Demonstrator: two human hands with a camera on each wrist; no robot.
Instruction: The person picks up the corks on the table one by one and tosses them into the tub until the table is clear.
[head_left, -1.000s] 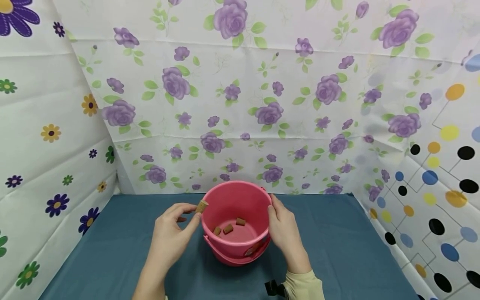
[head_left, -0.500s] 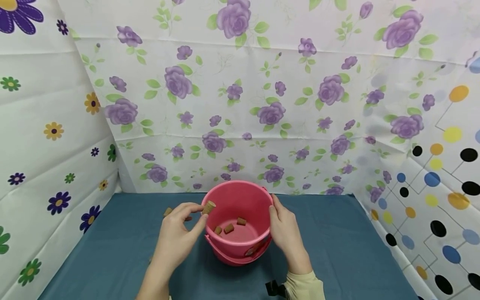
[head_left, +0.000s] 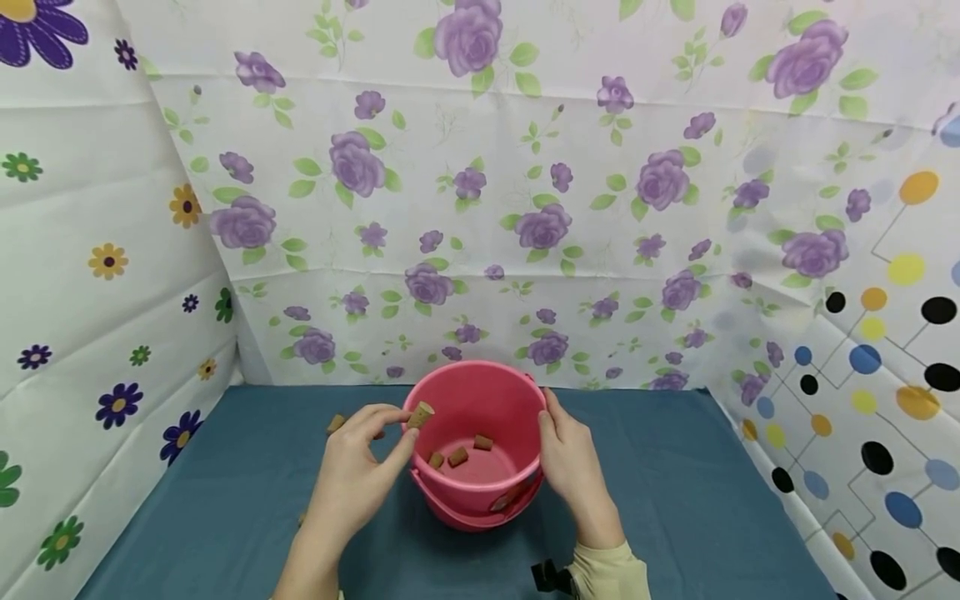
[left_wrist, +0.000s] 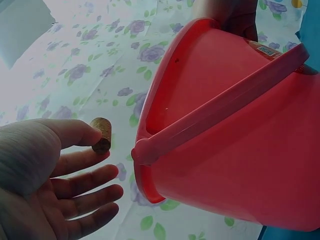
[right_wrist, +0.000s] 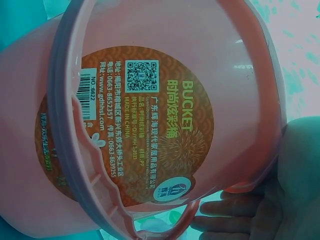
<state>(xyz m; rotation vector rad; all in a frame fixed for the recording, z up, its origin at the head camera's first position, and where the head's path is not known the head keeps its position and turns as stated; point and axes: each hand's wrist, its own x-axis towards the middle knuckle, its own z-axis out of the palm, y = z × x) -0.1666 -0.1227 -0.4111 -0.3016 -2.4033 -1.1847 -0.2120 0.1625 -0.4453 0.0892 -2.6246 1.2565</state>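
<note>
My left hand (head_left: 358,471) pinches a cork (head_left: 421,415) between thumb and index finger, at the left rim of a pink bucket (head_left: 480,502). In the left wrist view the cork (left_wrist: 102,135) stands out from the thumb tip, with the other fingers spread apart. Three corks (head_left: 458,457) lie on the bucket's floor. My right hand (head_left: 567,454) holds the bucket's right rim, thumb on the near side. In the right wrist view its fingers (right_wrist: 225,223) reach along the bucket's outside, near a printed label (right_wrist: 150,125).
On the blue-green tablecloth (head_left: 697,508) lies a cork (head_left: 335,424) just beyond my left hand. Another cork (head_left: 302,518) shows partly from behind the left forearm. The bucket's handle (head_left: 457,515) hangs down in front. A flowered sheet (head_left: 480,208) hangs behind the table.
My left hand has moved right with the pinched cork, from just outside the rim to over it. Corks on the cloth have come into view beside that arm. The right hand keeps its place.
</note>
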